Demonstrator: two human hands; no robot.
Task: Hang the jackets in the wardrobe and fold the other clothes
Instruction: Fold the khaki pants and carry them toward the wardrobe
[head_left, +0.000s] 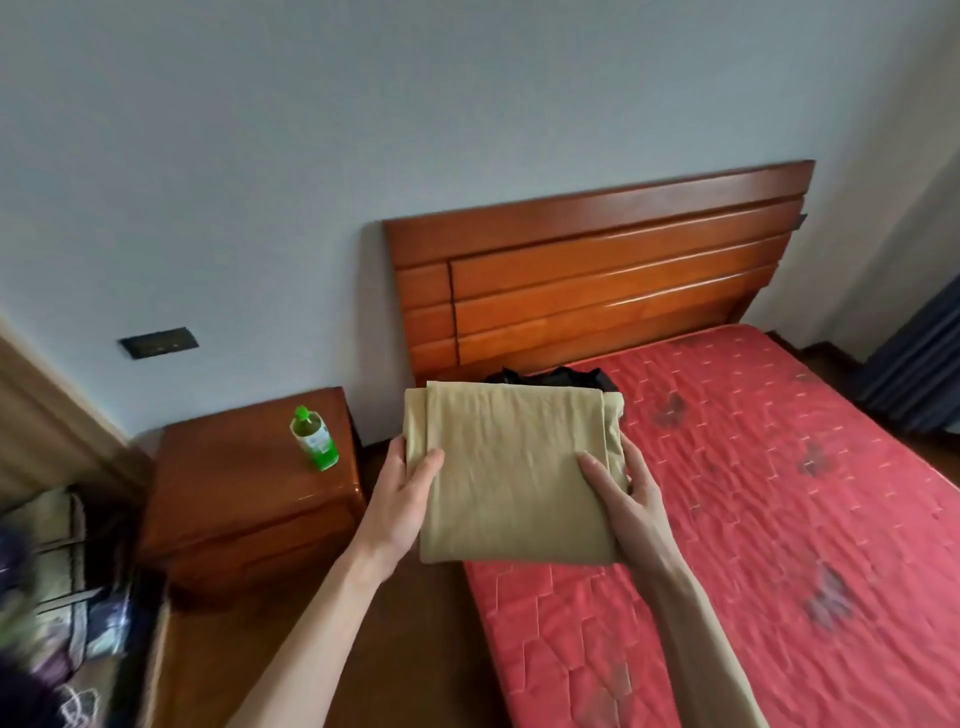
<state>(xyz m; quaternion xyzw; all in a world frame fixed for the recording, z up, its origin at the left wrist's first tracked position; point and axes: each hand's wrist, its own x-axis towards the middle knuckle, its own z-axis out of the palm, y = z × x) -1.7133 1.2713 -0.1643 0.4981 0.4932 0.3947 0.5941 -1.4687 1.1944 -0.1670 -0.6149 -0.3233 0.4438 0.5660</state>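
I see both hands, left (402, 499) and right (631, 499), holding a folded tan cloth (514, 467); it half hides a black garment (558, 375) beyond them on the red bed (779, 493).

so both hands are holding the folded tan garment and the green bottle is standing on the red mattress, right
Not quite. The green bottle stands on the wooden nightstand left of the bed, not on the red mattress. The head view shows this. The rest holds: the left hand and right hand are both holding the folded tan garment.
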